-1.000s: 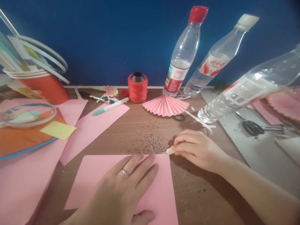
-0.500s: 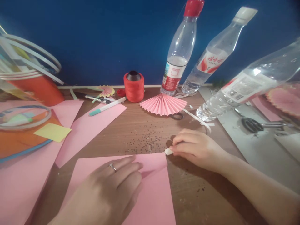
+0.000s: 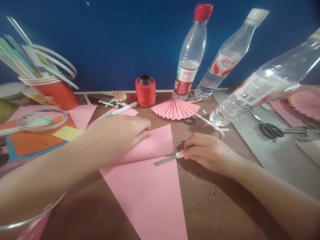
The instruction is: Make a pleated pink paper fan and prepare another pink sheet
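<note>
A pink paper sheet [image 3: 150, 190] lies on the wooden table [image 3: 212, 206] in front of me, slit across near its far end. My left hand [image 3: 120, 133] is closed on the upper pink piece [image 3: 157, 143] and lifts it away from the lower part. My right hand [image 3: 207, 151] rests on the table at the sheet's right edge, fingers closed round a craft knife [image 3: 167, 159]. Its bare blade lies along the cut, pointing left.
A pink folded fan [image 3: 175, 108], a red thread spool [image 3: 145, 91], a pen [image 3: 123, 109] and three water bottles [image 3: 191, 56] stand behind. An orange cup [image 3: 53, 91] of paper strips and coloured sheets [image 3: 37, 138] lie left. Scissors [image 3: 271, 130] rest right.
My left hand has left the flat sheet, gripped the cut strip and pulled it up and away to the left. The knife blade is exposed on the paper. My right hand has barely moved.
</note>
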The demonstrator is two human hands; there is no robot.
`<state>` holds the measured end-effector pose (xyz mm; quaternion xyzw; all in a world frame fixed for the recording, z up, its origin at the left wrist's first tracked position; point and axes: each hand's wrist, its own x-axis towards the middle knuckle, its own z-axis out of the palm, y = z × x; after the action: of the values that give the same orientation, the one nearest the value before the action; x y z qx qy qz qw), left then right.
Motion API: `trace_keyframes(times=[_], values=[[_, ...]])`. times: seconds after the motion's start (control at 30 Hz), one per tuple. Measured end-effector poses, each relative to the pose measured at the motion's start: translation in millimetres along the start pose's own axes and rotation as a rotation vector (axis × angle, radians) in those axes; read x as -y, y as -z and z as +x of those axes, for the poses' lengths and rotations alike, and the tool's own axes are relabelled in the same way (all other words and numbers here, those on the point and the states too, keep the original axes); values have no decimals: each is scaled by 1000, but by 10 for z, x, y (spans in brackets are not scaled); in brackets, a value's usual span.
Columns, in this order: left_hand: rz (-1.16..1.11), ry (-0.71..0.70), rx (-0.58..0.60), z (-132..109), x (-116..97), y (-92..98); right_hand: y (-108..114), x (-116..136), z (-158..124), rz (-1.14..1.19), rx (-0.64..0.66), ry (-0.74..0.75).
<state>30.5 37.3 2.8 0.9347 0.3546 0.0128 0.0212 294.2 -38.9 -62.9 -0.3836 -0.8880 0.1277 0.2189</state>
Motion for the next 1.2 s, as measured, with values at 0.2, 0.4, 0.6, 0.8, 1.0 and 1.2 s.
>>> trace_keyframes(times=[0.2,0.4,0.6,0.8,1.0,1.2], values=[[75,-17,111,226,46,25,-5,5,7,-13,-12,8],[91,-21,100,242,23,38,1,12,12,-26,1,4],[115,-68,105,-121,-264,115,12,8,3,-26,12,-2],[8,-123,-70,-678,-716,-180,16,27,22,-29,27,-8],[90,-174,-121,-797,-651,-619,15,12,5,-21,15,-26],[14,-167,-29,-817,-554,-677,-3,-11,5,3,-9,-28]])
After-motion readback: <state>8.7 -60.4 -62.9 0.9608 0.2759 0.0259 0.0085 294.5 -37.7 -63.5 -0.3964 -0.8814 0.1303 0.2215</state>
